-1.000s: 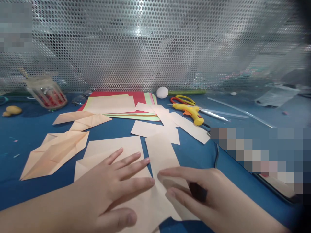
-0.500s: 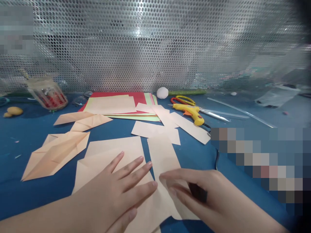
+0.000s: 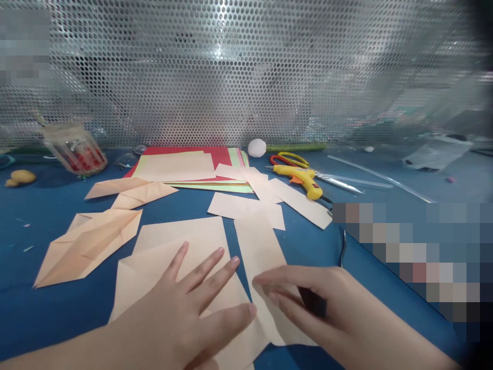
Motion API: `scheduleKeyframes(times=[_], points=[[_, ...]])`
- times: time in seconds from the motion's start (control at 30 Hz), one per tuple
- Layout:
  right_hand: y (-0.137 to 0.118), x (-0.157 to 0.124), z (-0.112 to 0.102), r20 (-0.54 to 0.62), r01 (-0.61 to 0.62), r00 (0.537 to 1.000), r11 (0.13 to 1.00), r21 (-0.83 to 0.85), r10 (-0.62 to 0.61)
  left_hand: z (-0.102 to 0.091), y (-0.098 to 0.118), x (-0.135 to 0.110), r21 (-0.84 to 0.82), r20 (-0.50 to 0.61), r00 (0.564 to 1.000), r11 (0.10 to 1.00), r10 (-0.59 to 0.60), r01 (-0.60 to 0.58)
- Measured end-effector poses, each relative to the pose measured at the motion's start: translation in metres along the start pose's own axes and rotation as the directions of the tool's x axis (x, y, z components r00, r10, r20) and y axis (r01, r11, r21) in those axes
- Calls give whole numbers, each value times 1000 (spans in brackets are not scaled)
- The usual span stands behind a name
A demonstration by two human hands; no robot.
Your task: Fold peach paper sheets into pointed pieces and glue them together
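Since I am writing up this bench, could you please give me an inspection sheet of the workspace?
Surface: blue tabletop, small scraps at left.
Job's things: pale sheet under the left hand; pale strip at the fingertips of the right hand.
Clutter: folded papers, coloured paper stack, glue gun, scissors, jar.
Hands: left spread, palm down; right thumb and forefinger close together, grip unclear.
Cables: black cord near the glue gun, partly hidden by pixelation.
Surroundings: perforated screen behind.
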State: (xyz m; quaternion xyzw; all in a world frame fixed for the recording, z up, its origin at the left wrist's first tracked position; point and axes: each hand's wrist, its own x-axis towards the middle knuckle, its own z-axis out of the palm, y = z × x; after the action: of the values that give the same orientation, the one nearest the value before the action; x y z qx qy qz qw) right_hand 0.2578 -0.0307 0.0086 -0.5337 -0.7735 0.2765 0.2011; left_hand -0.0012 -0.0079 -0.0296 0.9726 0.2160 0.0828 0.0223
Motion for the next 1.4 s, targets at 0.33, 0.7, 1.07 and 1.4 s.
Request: scheduleKeyframes(times=[0.33, 0.7, 1.07, 1.4], points=[[1, 0, 1, 55, 22, 998, 999, -33, -20, 20, 2, -1, 132, -33, 999, 991, 18, -14], [0, 0, -3, 13, 40, 999, 999, -5, -40, 16, 10, 2, 37, -24, 999, 998, -48, 48], [0, 1, -2, 59, 13, 998, 1000, 21, -14, 6, 9, 7, 24, -10, 994, 994, 110, -110], [1, 2, -3, 122, -9, 993, 994, 109, -4, -24, 16, 30, 172, 228, 953, 956, 197, -238]])
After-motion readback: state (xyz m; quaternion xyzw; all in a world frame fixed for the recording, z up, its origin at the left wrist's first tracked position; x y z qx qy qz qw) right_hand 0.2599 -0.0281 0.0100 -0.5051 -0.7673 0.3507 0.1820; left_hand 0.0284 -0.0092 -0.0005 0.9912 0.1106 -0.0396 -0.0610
